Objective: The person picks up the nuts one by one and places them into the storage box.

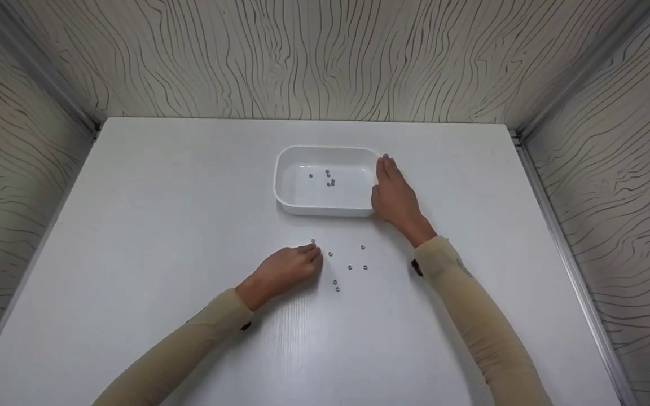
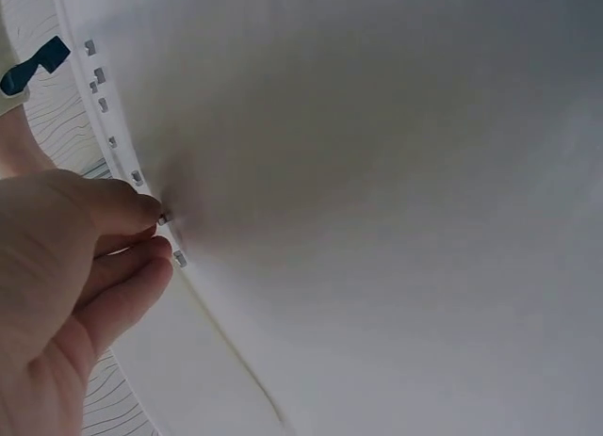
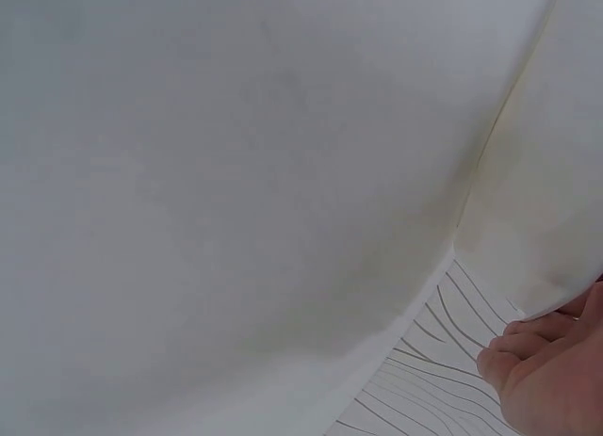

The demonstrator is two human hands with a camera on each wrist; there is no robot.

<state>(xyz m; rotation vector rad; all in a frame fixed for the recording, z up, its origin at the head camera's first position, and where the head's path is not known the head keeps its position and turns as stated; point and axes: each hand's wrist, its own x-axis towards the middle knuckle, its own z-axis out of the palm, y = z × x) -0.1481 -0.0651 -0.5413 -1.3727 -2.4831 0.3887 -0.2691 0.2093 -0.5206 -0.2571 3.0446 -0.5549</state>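
Head view, right hand point(image 1: 397, 197) straight-fingered along tray point(image 1: 328, 212) edge, left fingers point(image 2: 130, 293) pinching metal piece point(image 2: 164, 219), table point(image 1: 150, 192) side edges well apart

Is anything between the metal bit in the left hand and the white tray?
The near wall of the white tray stands between, plus another loose bit just past the left hand.

Two hands point(image 1: 291, 266), one tub point(image 1: 325, 211), about fourteen metallic bits point(image 1: 350, 267)
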